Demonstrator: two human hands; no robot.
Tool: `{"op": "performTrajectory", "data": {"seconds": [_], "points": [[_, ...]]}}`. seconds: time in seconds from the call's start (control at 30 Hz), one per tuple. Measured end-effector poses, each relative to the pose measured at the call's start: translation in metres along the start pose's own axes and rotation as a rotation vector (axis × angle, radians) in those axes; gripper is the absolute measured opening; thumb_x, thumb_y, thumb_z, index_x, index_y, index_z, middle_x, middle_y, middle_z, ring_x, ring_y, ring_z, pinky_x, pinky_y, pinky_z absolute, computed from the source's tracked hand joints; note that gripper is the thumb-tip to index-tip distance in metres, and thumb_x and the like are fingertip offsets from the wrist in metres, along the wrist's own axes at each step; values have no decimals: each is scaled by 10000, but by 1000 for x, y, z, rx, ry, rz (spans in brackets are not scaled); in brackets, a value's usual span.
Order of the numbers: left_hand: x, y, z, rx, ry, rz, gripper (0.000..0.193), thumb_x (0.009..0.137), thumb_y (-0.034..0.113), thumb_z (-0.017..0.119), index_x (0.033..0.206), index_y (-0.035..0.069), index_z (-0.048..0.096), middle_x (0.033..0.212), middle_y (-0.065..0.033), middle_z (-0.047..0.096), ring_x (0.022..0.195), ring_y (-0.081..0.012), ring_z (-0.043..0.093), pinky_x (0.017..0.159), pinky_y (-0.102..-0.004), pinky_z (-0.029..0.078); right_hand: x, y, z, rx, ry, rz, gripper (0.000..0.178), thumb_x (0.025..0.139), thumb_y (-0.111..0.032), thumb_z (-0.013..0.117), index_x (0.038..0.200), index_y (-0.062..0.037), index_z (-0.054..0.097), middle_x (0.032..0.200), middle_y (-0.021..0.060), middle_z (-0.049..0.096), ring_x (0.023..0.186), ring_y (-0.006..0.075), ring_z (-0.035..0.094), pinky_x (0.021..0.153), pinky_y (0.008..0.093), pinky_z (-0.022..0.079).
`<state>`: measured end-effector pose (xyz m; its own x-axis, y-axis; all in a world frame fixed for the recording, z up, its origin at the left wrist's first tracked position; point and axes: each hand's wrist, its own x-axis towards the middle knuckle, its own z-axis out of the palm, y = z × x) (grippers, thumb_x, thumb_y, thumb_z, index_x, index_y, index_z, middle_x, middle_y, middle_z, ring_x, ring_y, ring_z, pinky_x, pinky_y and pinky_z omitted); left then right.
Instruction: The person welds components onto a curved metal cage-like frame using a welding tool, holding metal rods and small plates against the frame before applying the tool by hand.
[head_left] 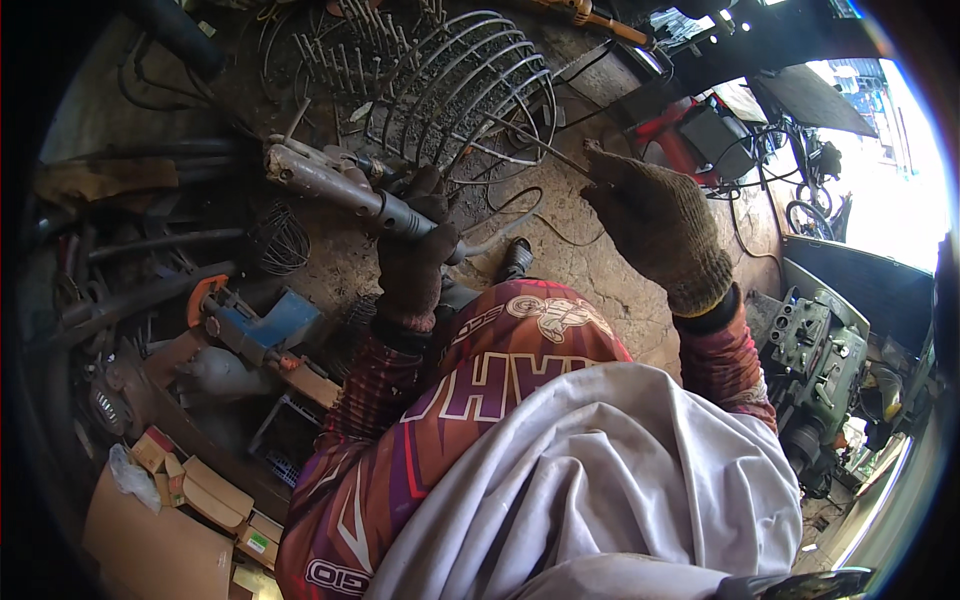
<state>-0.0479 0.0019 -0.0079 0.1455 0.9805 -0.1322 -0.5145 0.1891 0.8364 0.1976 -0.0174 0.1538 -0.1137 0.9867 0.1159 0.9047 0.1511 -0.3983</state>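
Observation:
My left hand, in a dark work glove, is wrapped round a thick tube-shaped metal tool with a ringed section. A grey cable leads off near its lower end; the tool's exact kind is unclear. My right hand, in a brown knitted glove, pinches a thin metal rod that points up and left. Beyond the rod's far end stands a rounded cage of bent metal bars. From this view, I cannot tell whether the rod touches the cage.
Upright metal pegs stand beside the cage. Metal bars and a blue-and-orange tool lie at left, above cardboard boxes. A red and grey machine with cables is at upper right; a green machine stands right.

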Motion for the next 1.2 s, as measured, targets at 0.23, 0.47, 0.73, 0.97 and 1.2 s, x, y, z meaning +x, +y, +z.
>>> {"op": "performTrajectory", "data": {"seconds": [0.23, 0.47, 0.73, 0.97, 1.2], "points": [[2, -1, -1, 17, 25, -47, 377, 787, 3, 707, 1150, 28, 610, 1367, -110, 575, 1041, -168, 599, 900, -358, 522, 10, -6, -1, -106, 1, -110, 262, 914, -238, 673, 1154, -143, 717, 896, 129, 726, 811, 326, 711, 693, 429, 570], [2, -7, 6, -14, 109, 6, 373, 784, 4, 725, 1136, 43, 607, 1138, -64, 627, 974, -164, 620, 843, -353, 550, 21, -19, 8, -162, -78, -84, 343, 871, -220, 764, 1206, -154, 726, 866, 140, 727, 765, 306, 716, 663, 380, 563], [4, -8, 3, -4, 73, -31, 359, 796, 22, 762, 1119, 55, 608, 894, -8, 604, 726, -116, 607, 621, -275, 534, 10, 8, 53, 63, 68, -105, 359, 860, -170, 770, 1210, -126, 711, 921, 148, 729, 795, 315, 724, 692, 382, 576], [-4, -1, 2, 5, 126, -94, 359, 806, -22, 724, 1137, 52, 604, 1021, -47, 620, 873, -158, 625, 747, -320, 535, 4, 13, 75, 194, 158, -28, 350, 866, -151, 769, 1199, -70, 696, 928, 143, 735, 800, 292, 733, 699, 367, 575], [-3, -2, 1, -34, 8, -65, 356, 822, -84, 657, 1152, 39, 602, 1320, -126, 596, 1227, -272, 590, 1036, -438, 513, 5, 8, 70, 211, 148, 30, 343, 861, -155, 771, 1176, -51, 686, 895, 134, 727, 794, 292, 730, 700, 362, 575]]}}
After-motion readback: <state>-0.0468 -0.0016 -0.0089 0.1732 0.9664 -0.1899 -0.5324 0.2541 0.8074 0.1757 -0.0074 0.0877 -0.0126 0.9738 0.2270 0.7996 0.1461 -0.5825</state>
